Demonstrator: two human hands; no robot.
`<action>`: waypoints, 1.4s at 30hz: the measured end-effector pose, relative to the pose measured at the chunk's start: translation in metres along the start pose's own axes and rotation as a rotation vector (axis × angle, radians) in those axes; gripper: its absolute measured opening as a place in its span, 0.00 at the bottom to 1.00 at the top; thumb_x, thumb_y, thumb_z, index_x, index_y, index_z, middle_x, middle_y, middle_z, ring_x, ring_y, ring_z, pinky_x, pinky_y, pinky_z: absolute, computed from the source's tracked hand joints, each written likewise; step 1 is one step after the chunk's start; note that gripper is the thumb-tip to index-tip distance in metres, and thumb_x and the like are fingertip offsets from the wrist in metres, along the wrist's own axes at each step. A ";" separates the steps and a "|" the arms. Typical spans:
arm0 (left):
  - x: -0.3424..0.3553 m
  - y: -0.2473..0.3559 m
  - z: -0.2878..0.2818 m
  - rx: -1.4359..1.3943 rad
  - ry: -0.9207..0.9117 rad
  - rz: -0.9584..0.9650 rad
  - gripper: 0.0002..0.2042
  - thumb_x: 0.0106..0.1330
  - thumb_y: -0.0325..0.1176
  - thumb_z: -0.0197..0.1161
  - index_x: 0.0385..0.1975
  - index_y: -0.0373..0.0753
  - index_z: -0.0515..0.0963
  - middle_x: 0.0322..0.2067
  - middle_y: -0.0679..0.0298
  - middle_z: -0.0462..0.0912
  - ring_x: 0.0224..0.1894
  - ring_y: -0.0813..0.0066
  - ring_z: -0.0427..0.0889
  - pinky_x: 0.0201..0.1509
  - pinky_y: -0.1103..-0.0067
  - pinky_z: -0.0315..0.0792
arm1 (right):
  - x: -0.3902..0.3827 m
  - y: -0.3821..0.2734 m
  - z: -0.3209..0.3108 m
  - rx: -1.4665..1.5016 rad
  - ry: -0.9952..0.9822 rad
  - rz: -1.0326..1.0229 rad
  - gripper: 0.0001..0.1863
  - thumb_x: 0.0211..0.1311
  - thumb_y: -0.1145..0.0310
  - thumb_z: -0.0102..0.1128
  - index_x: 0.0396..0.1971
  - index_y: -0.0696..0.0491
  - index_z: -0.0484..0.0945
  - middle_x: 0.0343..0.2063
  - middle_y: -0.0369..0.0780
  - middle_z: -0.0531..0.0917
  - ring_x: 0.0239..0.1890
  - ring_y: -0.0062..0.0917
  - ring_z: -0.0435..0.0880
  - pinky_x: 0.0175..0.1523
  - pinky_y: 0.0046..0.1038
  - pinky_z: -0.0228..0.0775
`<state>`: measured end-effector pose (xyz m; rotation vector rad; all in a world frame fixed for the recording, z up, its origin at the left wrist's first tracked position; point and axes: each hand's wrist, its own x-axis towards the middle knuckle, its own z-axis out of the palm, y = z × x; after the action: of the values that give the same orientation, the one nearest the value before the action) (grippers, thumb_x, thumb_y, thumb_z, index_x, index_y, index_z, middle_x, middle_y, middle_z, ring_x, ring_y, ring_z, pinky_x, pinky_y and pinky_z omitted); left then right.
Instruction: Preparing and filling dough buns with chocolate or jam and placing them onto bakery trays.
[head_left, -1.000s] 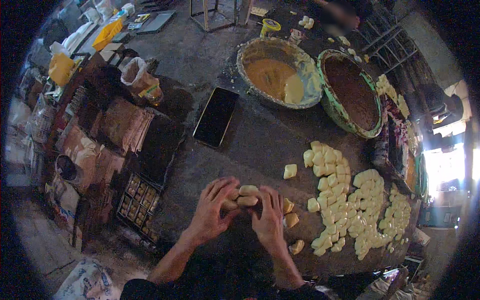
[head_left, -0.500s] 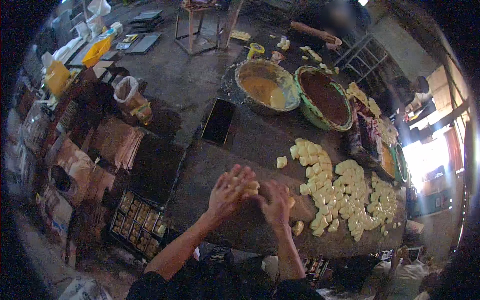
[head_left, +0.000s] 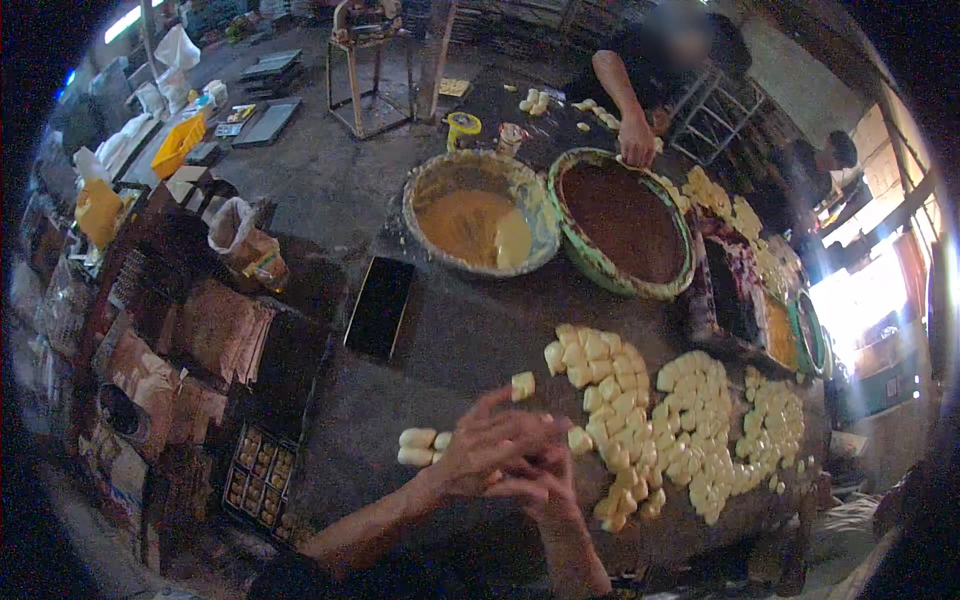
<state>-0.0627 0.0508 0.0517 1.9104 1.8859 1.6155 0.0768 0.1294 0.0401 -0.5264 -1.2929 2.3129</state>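
Over the near part of the dark table my left hand (head_left: 498, 447) has its fingers stretched and somewhat spread. My right hand (head_left: 545, 484) meets it from the right. Its fingers overlap the left hand's and are blurred, so whether anything sits between the palms is hidden. Just left of my left hand lie several small pale dough pieces (head_left: 416, 438), side by side in short rows. One loose dough lump (head_left: 523, 386) rests beyond my fingertips. To the right spreads a large batch of dough lumps (head_left: 620, 400), closest to my right hand.
A black phone (head_left: 380, 307) lies at the table's left. Beyond are a bowl of yellowish mixture (head_left: 410, 215) and a green-rimmed bowl of brown filling (head_left: 685, 285). A co-worker's hand (head_left: 636, 142) is by that bowl's far rim. A tray of small pieces (head_left: 262, 470) stands below left.
The view has shifted, so table things sit lower. My hands have come together, moving right of the small dough pieces, which now show. The co-worker's arm now reaches down near the brown filling.
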 end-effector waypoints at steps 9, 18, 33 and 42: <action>0.011 -0.041 -0.014 -0.102 0.430 -0.704 0.10 0.65 0.31 0.60 0.42 0.34 0.74 0.39 0.55 0.80 0.40 0.67 0.81 0.42 0.73 0.75 | 0.243 -0.070 0.014 -1.169 -0.742 -0.163 0.18 0.66 0.55 0.48 0.39 0.54 0.78 0.34 0.35 0.81 0.38 0.25 0.79 0.41 0.33 0.69; 0.031 -0.025 -0.017 -0.266 0.395 -0.603 0.09 0.68 0.31 0.57 0.45 0.36 0.72 0.38 0.62 0.80 0.40 0.73 0.79 0.43 0.77 0.73 | 0.217 -0.071 -0.015 -0.395 -0.530 0.223 0.15 0.63 0.57 0.57 0.31 0.55 0.79 0.23 0.31 0.79 0.22 0.18 0.75 0.27 0.22 0.67; -0.018 0.092 -0.111 -0.597 0.306 -0.599 0.11 0.65 0.34 0.61 0.40 0.33 0.80 0.34 0.64 0.82 0.37 0.80 0.80 0.43 0.78 0.76 | -0.029 -0.062 0.105 -1.370 -0.225 -0.308 0.11 0.62 0.64 0.56 0.35 0.56 0.80 0.25 0.45 0.82 0.27 0.35 0.82 0.36 0.36 0.72; -0.097 0.142 -0.185 -0.035 0.150 0.018 0.11 0.56 0.31 0.67 0.39 0.39 0.81 0.38 0.65 0.84 0.42 0.72 0.81 0.53 0.66 0.72 | -0.104 -0.059 0.181 -1.435 -0.783 -0.848 0.14 0.50 0.74 0.61 0.39 0.49 0.80 0.41 0.42 0.81 0.44 0.35 0.80 0.49 0.33 0.72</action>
<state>-0.0518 -0.1739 0.1663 1.8465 1.8820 1.8324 0.0806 -0.0255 0.1919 0.5806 -2.6950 0.5723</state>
